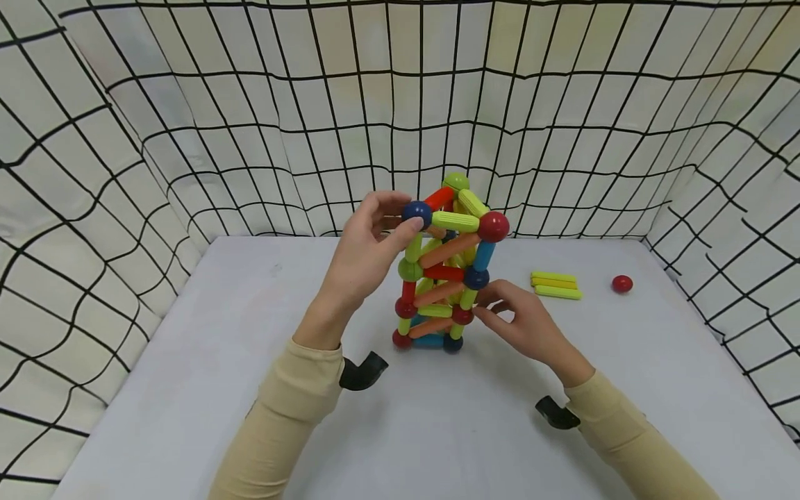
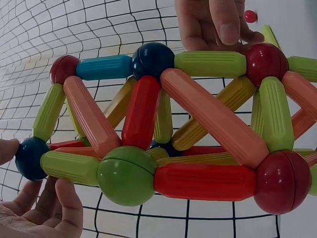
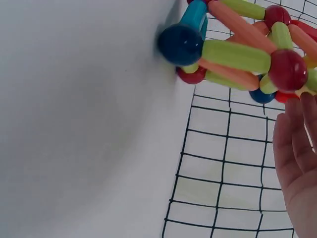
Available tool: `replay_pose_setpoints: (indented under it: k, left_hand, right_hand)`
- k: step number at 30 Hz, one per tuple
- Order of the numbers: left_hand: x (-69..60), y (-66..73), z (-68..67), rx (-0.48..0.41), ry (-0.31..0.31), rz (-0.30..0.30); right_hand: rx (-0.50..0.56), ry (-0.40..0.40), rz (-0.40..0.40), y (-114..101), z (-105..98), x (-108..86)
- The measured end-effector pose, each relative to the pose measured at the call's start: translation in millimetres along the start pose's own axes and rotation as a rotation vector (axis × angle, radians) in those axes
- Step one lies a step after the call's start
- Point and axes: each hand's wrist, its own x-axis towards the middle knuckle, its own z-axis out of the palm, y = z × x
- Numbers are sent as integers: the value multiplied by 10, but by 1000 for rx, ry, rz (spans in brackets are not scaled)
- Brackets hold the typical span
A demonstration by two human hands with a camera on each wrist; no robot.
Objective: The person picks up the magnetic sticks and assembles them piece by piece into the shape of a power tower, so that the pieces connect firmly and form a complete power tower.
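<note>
A tower of colored magnetic rods and balls (image 1: 440,273) stands upright on the white table. In the head view my left hand (image 1: 362,253) is at its upper left corner, pinching the top blue ball (image 1: 417,214) with the thumb in front and fingers behind. The left wrist view shows the thumb touching this blue ball (image 2: 31,158). My right hand (image 1: 525,323) rests its fingertips against the tower's lower right side, by a red ball (image 1: 462,314). In the right wrist view the right fingers (image 3: 292,144) look fairly straight beneath a red ball (image 3: 288,69).
Several loose yellow-green rods (image 1: 555,285) lie to the right of the tower, with a single red ball (image 1: 621,284) beyond them. Black netting (image 1: 394,125) over white cloth encloses the table's back and sides. A black curved piece (image 1: 364,371) sticks out at each wrist.
</note>
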Motion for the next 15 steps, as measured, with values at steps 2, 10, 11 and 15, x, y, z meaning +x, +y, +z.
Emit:
replay_pose_setpoints:
  k: [2, 10, 11, 15]
  left_hand:
    - [-13, -30, -38, -12, 3, 20]
    - [-64, -131, -102, -12, -37, 64]
    - [-73, -160, -110, 0, -48, 58]
    - [-119, -320, -147, 51, -106, -13]
  right_hand:
    - [11, -33, 27, 33, -15, -23]
    - [-100, -1, 266, 435, -267, -142]
    - [-129, 14, 288, 516, -322, -157]
    - [-255, 46, 409, 855, -583, -258]
